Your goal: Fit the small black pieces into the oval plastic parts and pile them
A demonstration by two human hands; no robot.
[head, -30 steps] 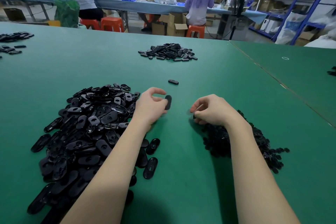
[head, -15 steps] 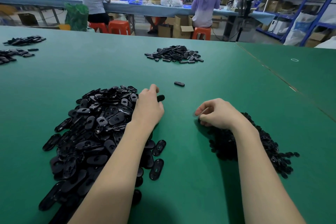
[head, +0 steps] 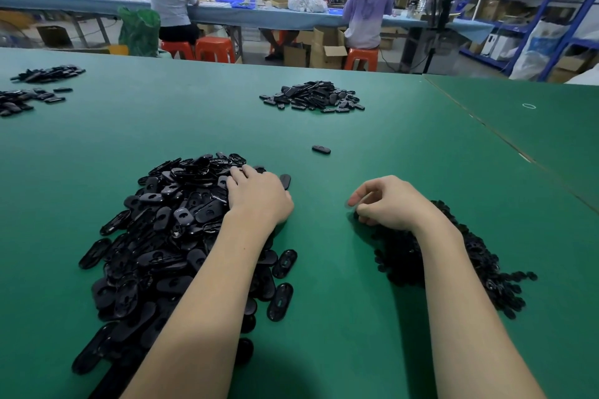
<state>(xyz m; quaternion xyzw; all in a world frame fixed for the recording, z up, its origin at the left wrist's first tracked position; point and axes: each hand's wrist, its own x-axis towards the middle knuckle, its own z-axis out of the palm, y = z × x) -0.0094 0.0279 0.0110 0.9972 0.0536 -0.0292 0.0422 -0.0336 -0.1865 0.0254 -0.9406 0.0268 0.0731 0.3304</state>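
Note:
A big heap of black oval plastic parts (head: 168, 236) lies at the near left of the green table (head: 372, 139). My left hand (head: 256, 194) rests palm down on the heap's top right, fingers reaching into it. One oval part (head: 285, 181) sticks out from the hand's thumb side, gripped there. A lower heap of small black pieces (head: 479, 269) lies at the near right. My right hand (head: 389, 204) hovers over its far left edge, fingers curled and thumb and forefinger pinched together on a small piece that barely shows.
A single oval part (head: 321, 149) lies alone beyond my hands. Farther back is a flat pile of oval parts (head: 312, 97), and more piles (head: 35, 87) lie at the far left. A seam (head: 486, 126) runs across the table's right side. People sit at a bench behind.
My left hand, which held one oval part up between the hands, turned palm down and moved left onto the big heap, carrying the part. My right hand has hardly moved.

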